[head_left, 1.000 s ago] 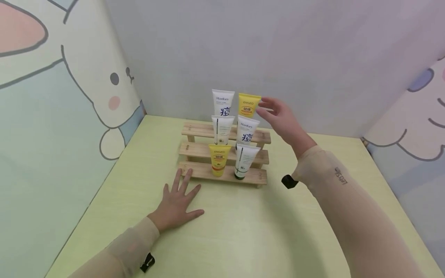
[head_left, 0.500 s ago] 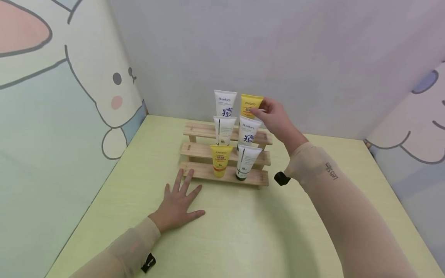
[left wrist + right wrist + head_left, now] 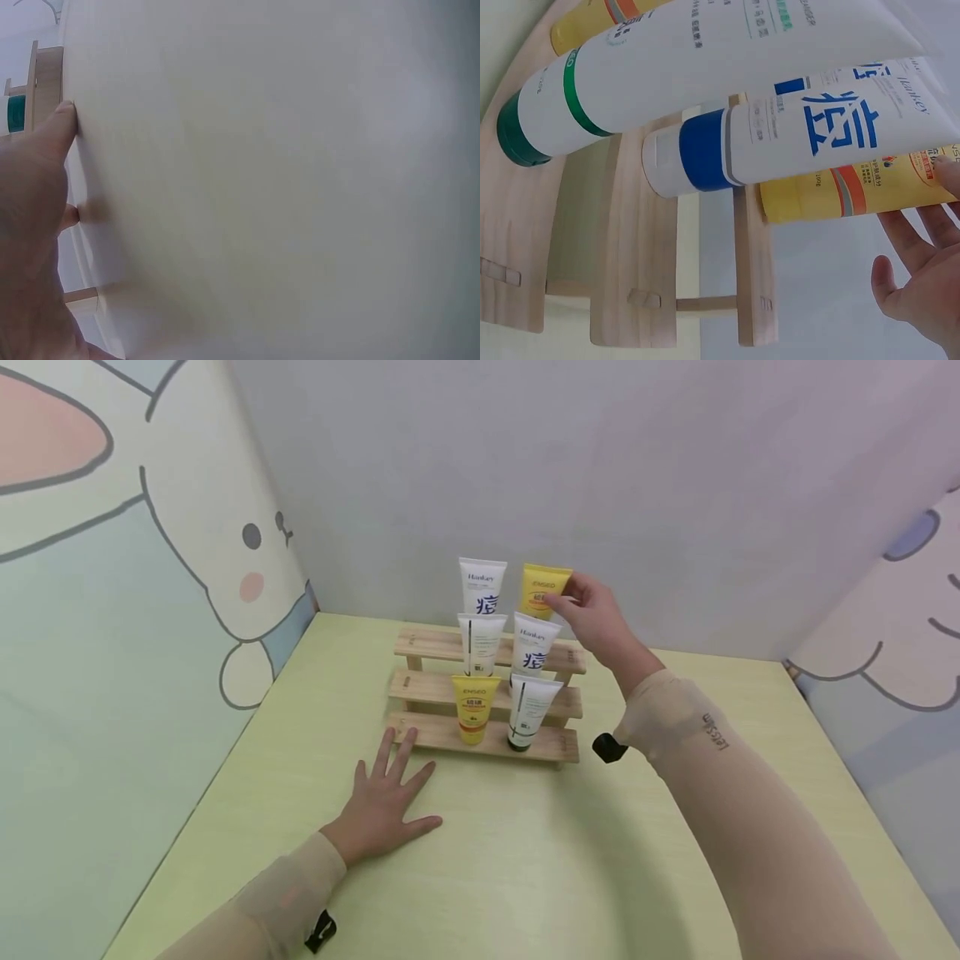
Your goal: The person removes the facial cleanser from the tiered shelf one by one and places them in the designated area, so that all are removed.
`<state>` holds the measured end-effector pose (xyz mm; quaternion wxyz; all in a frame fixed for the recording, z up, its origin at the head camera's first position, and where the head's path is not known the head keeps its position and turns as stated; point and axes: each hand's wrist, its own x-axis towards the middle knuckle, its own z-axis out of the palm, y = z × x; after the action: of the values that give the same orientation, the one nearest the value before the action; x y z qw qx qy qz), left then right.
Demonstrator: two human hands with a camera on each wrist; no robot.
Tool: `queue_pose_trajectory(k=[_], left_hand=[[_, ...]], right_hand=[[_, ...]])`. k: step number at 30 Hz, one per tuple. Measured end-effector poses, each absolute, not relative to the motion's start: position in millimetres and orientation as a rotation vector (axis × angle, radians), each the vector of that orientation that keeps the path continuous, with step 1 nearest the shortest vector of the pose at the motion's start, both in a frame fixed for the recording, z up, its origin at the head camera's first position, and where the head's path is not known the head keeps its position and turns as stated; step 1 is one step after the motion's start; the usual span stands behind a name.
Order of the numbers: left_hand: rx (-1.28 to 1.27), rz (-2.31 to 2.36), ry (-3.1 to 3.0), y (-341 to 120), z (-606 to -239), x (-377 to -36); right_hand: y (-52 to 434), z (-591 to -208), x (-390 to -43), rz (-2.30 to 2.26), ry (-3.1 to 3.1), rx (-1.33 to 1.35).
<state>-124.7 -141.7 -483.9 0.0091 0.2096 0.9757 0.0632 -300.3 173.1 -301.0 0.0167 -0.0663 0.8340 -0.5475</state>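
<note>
My right hand (image 3: 598, 617) pinches the upper part of a yellow squeeze tube (image 3: 543, 589) at the right of the top step, thumb in front and fingers behind. In the right wrist view the tube's lower end is at the top step; I cannot tell whether it touches. My left hand (image 3: 381, 810) lies spread on the table, fingertips at the front left edge of the three-step wooden rack (image 3: 423, 731). In front of the held tube, on the middle step, stands a white tube with blue lettering (image 3: 534, 643). Another such white tube (image 3: 482, 583) stands at the top left.
A white tube with a dark line (image 3: 480, 643) stands left on the middle step. The bottom step bears a yellow tube (image 3: 474, 710) and a white tube with a green cap (image 3: 531, 712). Behind the rack rises a pale wall (image 3: 405, 485); painted walls flank the table (image 3: 525, 860).
My right hand has moved left onto the top yellow tube, and its thumb now lies on the tube's front. The tube has shifted slightly right. My left hand has stayed in place.
</note>
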Motion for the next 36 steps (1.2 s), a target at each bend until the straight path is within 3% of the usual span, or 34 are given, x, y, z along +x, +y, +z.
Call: queue_pose_trajectory(k=[11,19,28,36], left_hand=[[0.657,0.191,3.061,-142,-481,-123],[0.663,0.209,3.067,-142,-481,-122],[0.663,0.221,3.065,-142,-482,-120],[0.662,0.224,3.058,-142,-481,-121]], right_hand=[[265,-282,-291,-1.905,2.57,-0.054],[319,-333,-292,-1.251,2.771,0.144],[316,-405,-296,-0.976,2.607,0.164],[302,-429,-298,-0.935,2.65,0.228]])
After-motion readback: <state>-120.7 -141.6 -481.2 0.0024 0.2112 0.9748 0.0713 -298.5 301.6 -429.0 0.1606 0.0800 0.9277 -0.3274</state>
